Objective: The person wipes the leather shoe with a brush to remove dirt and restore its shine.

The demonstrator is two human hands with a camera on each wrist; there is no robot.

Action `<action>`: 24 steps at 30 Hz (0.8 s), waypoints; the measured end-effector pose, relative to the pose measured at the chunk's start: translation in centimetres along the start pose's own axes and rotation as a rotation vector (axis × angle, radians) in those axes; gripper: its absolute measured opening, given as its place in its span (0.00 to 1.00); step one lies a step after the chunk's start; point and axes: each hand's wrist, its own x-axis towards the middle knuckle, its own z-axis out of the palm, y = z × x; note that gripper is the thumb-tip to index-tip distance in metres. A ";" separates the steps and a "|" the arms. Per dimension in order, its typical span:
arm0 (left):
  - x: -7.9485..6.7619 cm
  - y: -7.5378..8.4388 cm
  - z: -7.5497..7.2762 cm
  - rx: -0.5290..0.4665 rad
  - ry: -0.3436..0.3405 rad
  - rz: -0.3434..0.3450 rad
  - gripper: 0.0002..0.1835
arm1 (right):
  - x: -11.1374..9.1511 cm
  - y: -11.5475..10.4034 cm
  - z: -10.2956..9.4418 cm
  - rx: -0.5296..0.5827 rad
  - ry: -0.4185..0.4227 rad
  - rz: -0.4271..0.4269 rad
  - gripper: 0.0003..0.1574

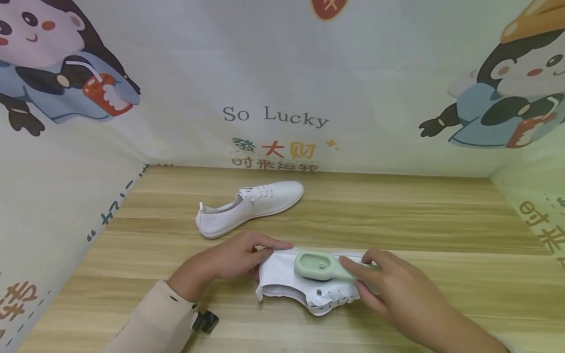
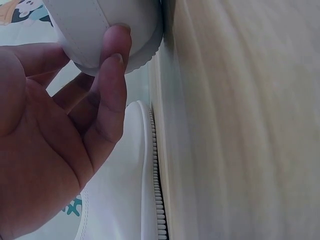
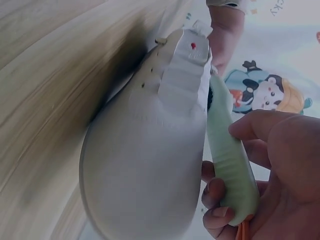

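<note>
Smooth white shoe (image 3: 145, 150) toward the head view's six o'clock is pinched by the left hand (image 1: 236, 256), while a ribbed green brush (image 3: 229, 157), bristles (image 3: 210, 98) mostly hidden, is gripped by the right hand (image 1: 392, 284).

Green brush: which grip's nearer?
Right. Right grip holds the green brush by its handle; left grip is left of it, at the heel of the near white shoe.
</note>
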 end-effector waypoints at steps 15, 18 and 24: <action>0.2 -0.1 -0.1 0.023 0.011 0.025 0.22 | -2.5 2.4 -1.6 0.025 0.019 0.091 0.33; 0.3 -0.1 -0.1 0.032 0.019 0.035 0.22 | -3.1 3.0 -2.0 0.045 0.001 0.127 0.35; 0.4 -0.3 0.0 0.016 0.010 0.037 0.23 | -4.2 3.9 -2.6 0.069 -0.004 0.183 0.34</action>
